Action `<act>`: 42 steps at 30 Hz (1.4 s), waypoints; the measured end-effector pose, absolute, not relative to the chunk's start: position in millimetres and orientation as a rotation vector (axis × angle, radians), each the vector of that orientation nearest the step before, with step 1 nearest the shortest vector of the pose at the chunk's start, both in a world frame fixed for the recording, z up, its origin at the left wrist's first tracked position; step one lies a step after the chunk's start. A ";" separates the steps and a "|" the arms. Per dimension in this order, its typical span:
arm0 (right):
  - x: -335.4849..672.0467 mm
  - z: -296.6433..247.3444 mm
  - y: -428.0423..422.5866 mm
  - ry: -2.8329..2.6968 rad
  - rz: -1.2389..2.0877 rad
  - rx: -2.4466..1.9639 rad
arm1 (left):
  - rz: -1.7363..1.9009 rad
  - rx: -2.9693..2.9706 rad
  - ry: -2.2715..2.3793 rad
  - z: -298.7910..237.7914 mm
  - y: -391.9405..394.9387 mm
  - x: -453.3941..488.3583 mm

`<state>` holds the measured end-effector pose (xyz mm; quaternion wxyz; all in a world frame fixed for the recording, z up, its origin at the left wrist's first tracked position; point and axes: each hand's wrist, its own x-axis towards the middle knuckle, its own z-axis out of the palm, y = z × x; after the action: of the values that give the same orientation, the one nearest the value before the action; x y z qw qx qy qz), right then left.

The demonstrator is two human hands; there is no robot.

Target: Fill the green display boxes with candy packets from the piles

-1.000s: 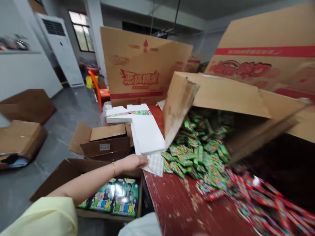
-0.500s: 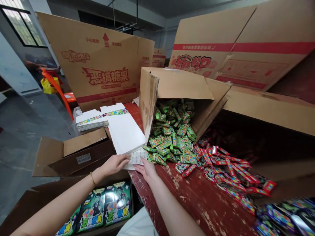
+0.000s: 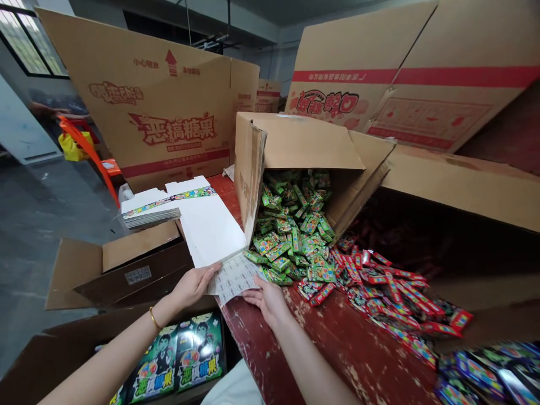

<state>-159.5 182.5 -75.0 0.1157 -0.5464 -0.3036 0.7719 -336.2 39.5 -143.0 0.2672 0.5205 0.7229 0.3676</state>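
Observation:
My left hand and my right hand both hold a white sheet of small printed labels at the near left edge of a worn red table. The left thumb lies on the sheet's left edge; the right hand's fingers curl under its right side. Just behind the sheet lies a stack of flat white carton blanks. To the right, a tipped cardboard box spills green candy packets onto the table.
Red packets and blue ones spread along the table's right. Large printed cartons stand behind. On the floor to the left sit an open brown box and a box of green display packs. An orange chair is at far left.
The camera swung right and down. My right hand came in and joined the left on the label sheet, which has been pulled out from under the white blanks toward me.

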 end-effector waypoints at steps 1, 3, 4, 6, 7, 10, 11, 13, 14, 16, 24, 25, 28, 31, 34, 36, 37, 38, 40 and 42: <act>-154.0 -71.5 179.3 -0.877 2.268 -1.633 | 1.004 1.392 1.951 -140.5 40.3 -334.9; -138.9 -63.8 169.4 -0.886 2.282 -1.704 | 1.035 1.355 1.943 -132.7 41.0 -332.0; -129.3 -60.2 162.6 -0.915 2.295 -1.716 | 1.055 1.326 1.943 -128.0 40.1 -330.1; -106.6 -55.9 146.0 -1.022 2.334 -1.608 | 1.102 1.226 1.989 -118.8 34.3 -324.8; -94.0 -56.0 136.7 -1.044 2.358 -1.546 | 1.116 1.148 2.040 -115.8 28.8 -320.9; -54.3 -67.9 108.7 -1.008 2.390 -1.388 | 1.066 0.860 2.200 -118.3 2.3 -303.0; -41.5 -74.6 100.6 -0.990 2.385 -1.344 | 1.016 0.771 2.184 -123.0 -8.0 -295.7; -18.3 -87.0 88.5 -0.962 2.398 -1.287 | 0.921 0.543 1.933 -133.2 -25.8 -281.8; -8.6 -90.7 85.1 -0.941 2.406 -1.277 | 0.918 0.441 1.750 -136.0 -31.6 -276.2; 5.2 -89.0 83.8 -0.862 2.449 -1.279 | 1.013 0.430 1.452 -132.1 -34.3 -268.5; -22.5 7.9 105.7 -0.380 2.106 -1.396 | 0.902 1.721 1.914 -43.6 28.2 -216.1; -29.1 16.8 104.5 -0.320 2.058 -1.355 | 0.838 1.916 1.861 -35.8 35.2 -204.3; -39.0 23.2 97.3 -0.305 1.948 -1.188 | 1.004 2.155 1.701 -16.2 52.8 -178.1; -27.5 7.4 93.3 -0.577 1.845 -1.097 | 1.155 2.083 1.510 1.0 69.9 -174.4; -2.4 -2.4 98.2 -1.096 1.421 -1.267 | 1.057 2.142 1.403 12.7 87.6 -184.0; 11.0 6.5 106.4 -1.448 0.974 -1.352 | 0.948 2.189 1.387 18.3 97.8 -190.6; 14.9 15.3 111.3 -1.616 0.787 -1.352 | 0.879 2.195 1.376 21.2 102.2 -193.1; 16.8 25.5 116.1 -1.792 0.668 -1.331 | 0.809 2.184 1.348 24.2 106.1 -195.1; 16.5 45.0 124.7 -2.047 0.624 -1.285 | 0.721 2.088 1.270 30.0 112.9 -198.3; 14.3 56.7 130.8 -2.082 0.742 -1.339 | 0.707 1.893 1.188 33.2 118.8 -201.2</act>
<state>14.3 130.8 56.7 0.2752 -0.4983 -0.7745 0.2760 -201.2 118.8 33.2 0.3883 0.7442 0.4670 0.2779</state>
